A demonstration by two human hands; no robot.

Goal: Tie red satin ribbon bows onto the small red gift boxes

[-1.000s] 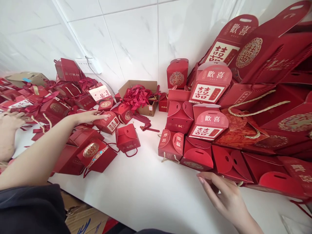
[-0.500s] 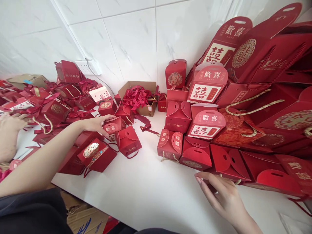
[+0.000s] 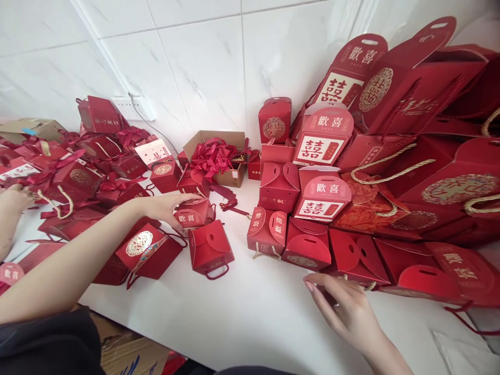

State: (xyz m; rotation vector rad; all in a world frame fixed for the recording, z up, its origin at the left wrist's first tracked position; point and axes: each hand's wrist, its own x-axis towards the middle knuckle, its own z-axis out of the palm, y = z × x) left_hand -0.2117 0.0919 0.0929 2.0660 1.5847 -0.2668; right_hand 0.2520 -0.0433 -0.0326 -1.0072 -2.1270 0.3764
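My left hand point(image 3: 169, 211) reaches across the left side of the table, its fingers and thumb around a small red gift box point(image 3: 195, 212) with white characters. Just in front of that box is another red gift box point(image 3: 211, 247) with a dark red cord handle. Left of it sits a red box with a gold medallion point(image 3: 150, 250). My right hand point(image 3: 347, 307) hovers low over the table at the right, fingers loosely bent and apart, holding nothing. Nearest to it is the front row of red gift boxes point(image 3: 308, 245), several of them side by side.
Stacked red boxes and larger bags point(image 3: 414, 99) fill the right side against the wall. An open cardboard box point(image 3: 234, 174) with red ribbons stands at the back. More ribboned boxes point(image 3: 84, 179) crowd the left, beside another person's hand point(image 3: 13, 213). The white table point(image 3: 242, 307) lies between.
My left hand has shifted right with the small gift box. The box in front of it has moved nearer and turned slightly. My right hand has hardly moved, while the view has swung a little.
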